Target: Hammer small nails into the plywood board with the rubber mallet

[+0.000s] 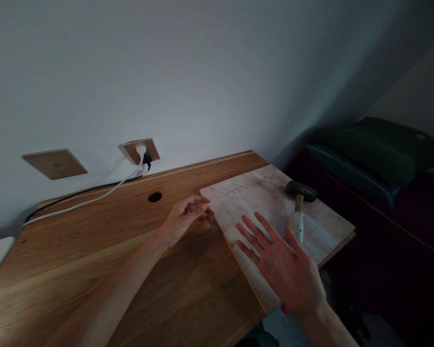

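Observation:
My right hand (284, 267) is held palm up with its fingers spread, above a pale wood-grain board (246, 231), and nothing lies in it. By the board's left edge is my left hand (190, 214), its fingers loosely curled and apart with no object visible between them. Just beyond my right hand a hammer (301, 193) rests on the board; it has a dark head and a light handle, partly hidden by my thumb. A row of small shiny pieces, perhaps nails (244, 186), runs along the board's far side.
The board overhangs the right side of a wooden desk (94, 260) with a round cable hole (155, 197). A white cable (104, 196) and a black one run to a wall socket (141, 150). A second wall plate (56, 164) is further left. Cushions (376, 149) lie at right.

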`<move>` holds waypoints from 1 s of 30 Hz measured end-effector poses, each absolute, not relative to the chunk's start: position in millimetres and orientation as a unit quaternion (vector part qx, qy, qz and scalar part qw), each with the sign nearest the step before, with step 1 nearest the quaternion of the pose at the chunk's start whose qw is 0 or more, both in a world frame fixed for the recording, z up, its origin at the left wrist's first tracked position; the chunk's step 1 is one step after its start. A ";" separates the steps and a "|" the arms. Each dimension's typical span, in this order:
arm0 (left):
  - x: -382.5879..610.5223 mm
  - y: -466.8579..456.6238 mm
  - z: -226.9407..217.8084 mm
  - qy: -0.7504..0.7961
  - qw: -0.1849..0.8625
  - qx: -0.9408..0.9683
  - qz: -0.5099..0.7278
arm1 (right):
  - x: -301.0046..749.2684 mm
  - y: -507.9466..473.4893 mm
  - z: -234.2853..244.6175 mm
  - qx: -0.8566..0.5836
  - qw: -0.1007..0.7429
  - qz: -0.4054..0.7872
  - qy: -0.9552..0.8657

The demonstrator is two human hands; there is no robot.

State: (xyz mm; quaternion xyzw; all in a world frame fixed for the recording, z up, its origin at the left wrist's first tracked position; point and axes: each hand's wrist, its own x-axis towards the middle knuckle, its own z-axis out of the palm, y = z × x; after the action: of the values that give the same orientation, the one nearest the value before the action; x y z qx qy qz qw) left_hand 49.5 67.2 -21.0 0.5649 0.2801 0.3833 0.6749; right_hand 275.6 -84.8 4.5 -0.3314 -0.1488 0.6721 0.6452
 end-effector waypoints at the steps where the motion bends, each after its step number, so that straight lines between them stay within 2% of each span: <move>1: 49.9 67.1 -21.2 0.279 0.669 0.569 0.388 | 275.8 -85.5 4.9 -0.332 0.645 0.672 -0.149; 7: 51.6 66.2 -16.6 0.282 0.661 0.596 0.358 | 274.8 -86.0 4.6 -0.324 0.655 0.671 -0.124; 9: 54.6 56.7 -7.9 0.282 0.622 0.641 0.351 | 273.6 -84.7 4.5 -0.320 0.663 0.668 -0.108; 12: 65.1 27.2 8.9 0.252 0.431 0.805 0.319 | 272.9 -82.3 6.5 -0.324 0.677 0.656 -0.083; 15: 80.4 -5.7 14.9 0.139 0.234 0.925 0.266 | 274.3 -81.3 11.0 -0.340 0.681 0.644 -0.077; 18: 91.6 -18.8 5.6 0.062 0.127 0.965 0.221 | 276.4 -82.1 15.3 -0.352 0.686 0.632 -0.085; 20: 93.6 -14.2 -1.7 0.115 0.083 0.967 0.210 | 278.0 -82.9 16.6 -0.354 0.702 0.612 -0.090; 23: 92.4 -4.0 -4.3 0.237 0.046 0.944 0.225 | 280.6 -84.1 16.9 -0.348 0.727 0.585 -0.088; 28: 99.0 -15.5 0.6 0.101 0.074 0.967 0.224 | 281.9 -86.8 17.9 -0.356 0.714 0.598 -0.077; 30: 102.4 -20.6 -0.4 0.163 0.096 0.956 0.226 | 280.2 -87.2 18.1 -0.345 0.719 0.597 -0.085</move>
State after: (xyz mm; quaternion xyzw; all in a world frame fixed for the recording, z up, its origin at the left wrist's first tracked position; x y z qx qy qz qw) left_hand 102.4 -20.6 -0.4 0.9556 0.1629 0.2261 0.0955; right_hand 280.2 -87.2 18.1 -0.3453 -0.0852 0.5968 0.7193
